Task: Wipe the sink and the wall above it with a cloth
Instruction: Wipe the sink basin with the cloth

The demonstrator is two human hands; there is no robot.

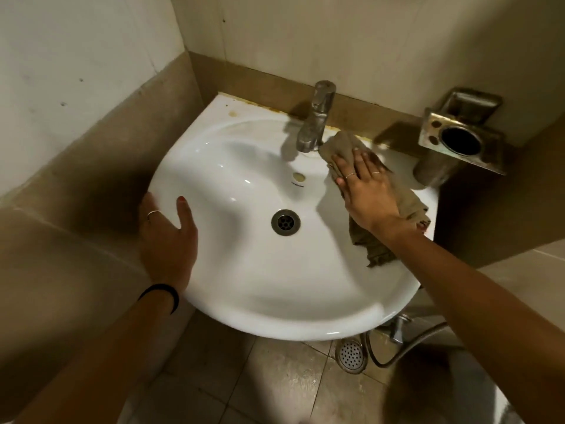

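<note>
A white ceramic sink (244, 270) is fixed in a wall corner, with a metal tap (316, 117) at its back and a drain (286, 222) in the bowl. A brown cloth (406, 206) lies on the sink's right rim, from beside the tap down to the front right. My right hand (363, 191) presses flat on the cloth with straight fingers. My left hand (165, 228) rests on the sink's left rim, thumb inside the bowl, fingers over the outer edge. The wall above the sink (305, 35) is pale, with a brown tile band below.
A steel soap dish and tumbler holder (461, 139) juts from the wall right of the sink. Below the sink a hose with a spray head (350, 354) hangs over the tiled floor. The left wall (61, 87) stands close to the sink.
</note>
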